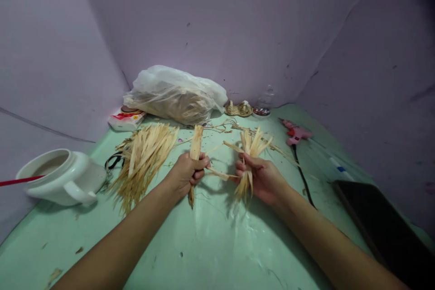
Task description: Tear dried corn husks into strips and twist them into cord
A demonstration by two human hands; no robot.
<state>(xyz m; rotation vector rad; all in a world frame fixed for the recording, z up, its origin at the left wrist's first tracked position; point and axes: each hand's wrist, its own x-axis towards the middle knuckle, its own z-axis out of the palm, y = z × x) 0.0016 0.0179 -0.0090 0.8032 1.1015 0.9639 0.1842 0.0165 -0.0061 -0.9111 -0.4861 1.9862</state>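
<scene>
My left hand (192,170) is closed round a flat, pale strip of dried plant fibre (196,140), which stands nearly upright and pokes out above and below the fist. My right hand (260,176) grips a bundle of dried fibre strips (252,142) that fans out at the top and hangs ragged below. A thin strand (222,174) stretches between the two hands. To the left of my left hand, a larger pile of the same dried strips (144,156) lies on the green table (210,244).
A white plastic bag (170,93) with brownish material inside lies by the back wall. At left is a white pot (68,176) with a red stick (20,181). A pink glue gun (297,135) and a dark flat device (380,231) lie at right.
</scene>
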